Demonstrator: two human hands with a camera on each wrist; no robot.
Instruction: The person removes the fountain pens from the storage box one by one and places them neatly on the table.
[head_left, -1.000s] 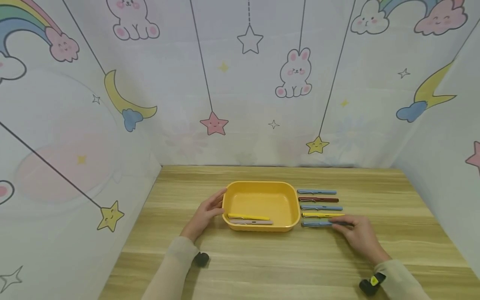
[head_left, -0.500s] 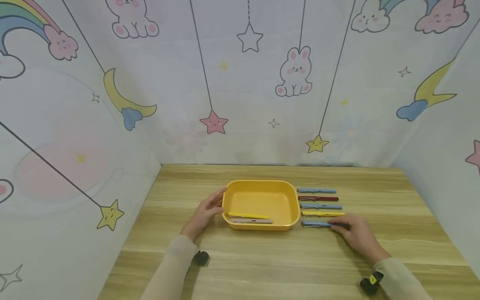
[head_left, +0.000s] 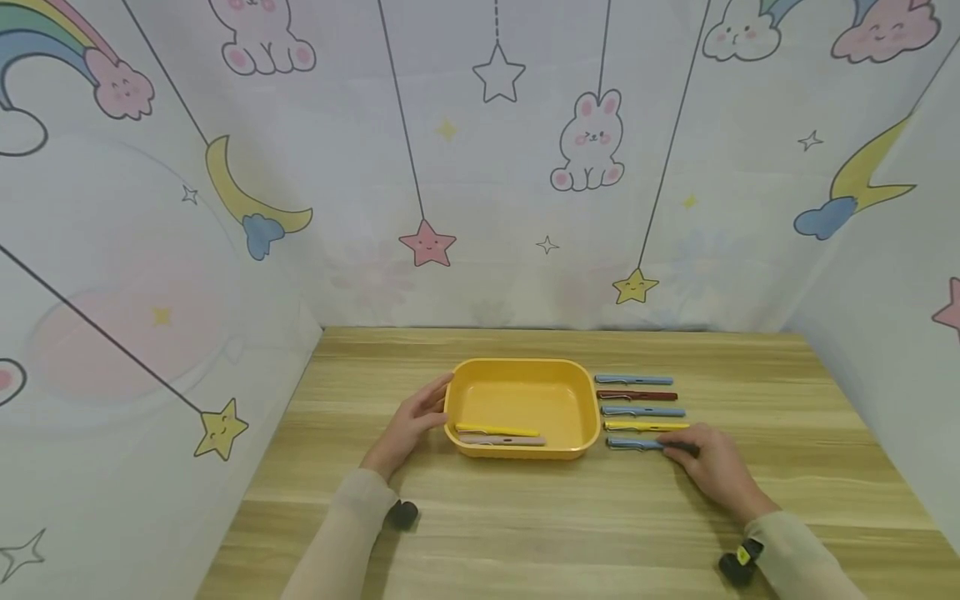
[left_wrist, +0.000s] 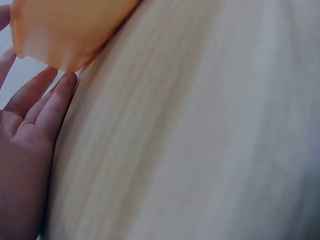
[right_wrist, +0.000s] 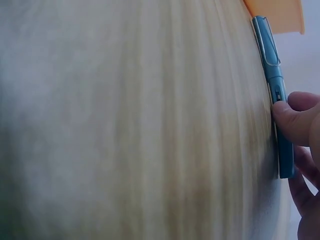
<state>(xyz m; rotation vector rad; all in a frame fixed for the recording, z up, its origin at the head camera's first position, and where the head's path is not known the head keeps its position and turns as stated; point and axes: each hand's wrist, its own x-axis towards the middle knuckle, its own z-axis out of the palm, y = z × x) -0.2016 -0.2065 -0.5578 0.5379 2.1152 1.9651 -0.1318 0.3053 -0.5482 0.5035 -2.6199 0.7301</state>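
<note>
So, from the head view, I count two pens (head_left: 498, 431) in the tray (head_left: 525, 362), lower centre, and five others (head_left: 643, 412) to its right. Left wrist: left hand (left_wrist: 26, 150) at left, straightish fingers touching the tray. Right wrist: right hand (right_wrist: 304, 125) pinching a blue pen (right_wrist: 270, 52), right edge.

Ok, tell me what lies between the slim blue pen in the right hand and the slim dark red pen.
The head view shows a slim yellow pen nearer the held blue pen, then a light blue pen nearer the dark red pen.
</note>
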